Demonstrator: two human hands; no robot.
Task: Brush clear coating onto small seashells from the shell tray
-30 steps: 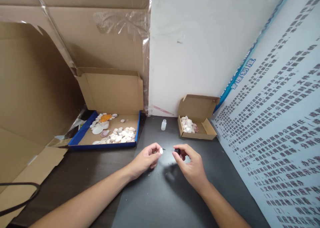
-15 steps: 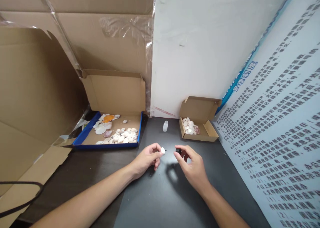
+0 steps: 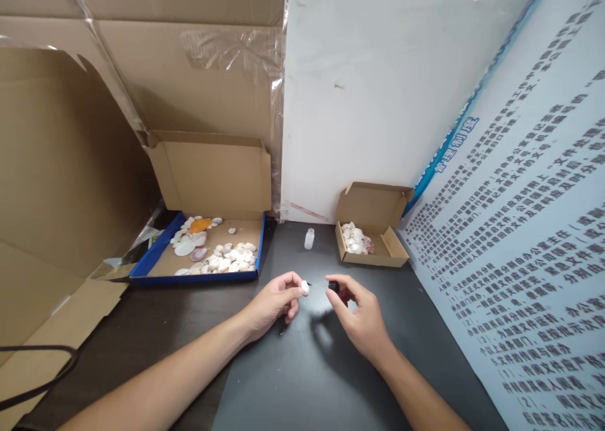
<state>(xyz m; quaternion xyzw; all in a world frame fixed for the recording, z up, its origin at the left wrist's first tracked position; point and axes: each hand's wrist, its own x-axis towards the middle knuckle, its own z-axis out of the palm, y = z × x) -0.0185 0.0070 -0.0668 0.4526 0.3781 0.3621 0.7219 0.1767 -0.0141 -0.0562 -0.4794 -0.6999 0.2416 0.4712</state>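
Left fingers (image 3: 293,292) pinch a shell (image 3: 305,288), right fingers (image 3: 338,304) a cap (image 3: 334,286); blue box (image 3: 193,280) and brown box (image 3: 375,260) hold shells (image 3: 231,259)

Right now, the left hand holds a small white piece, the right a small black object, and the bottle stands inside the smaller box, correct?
No: the head view shows the bottle standing on the dark tabletop, left of the smaller box. The left hand does hold a small white piece, the right hand a small black object.
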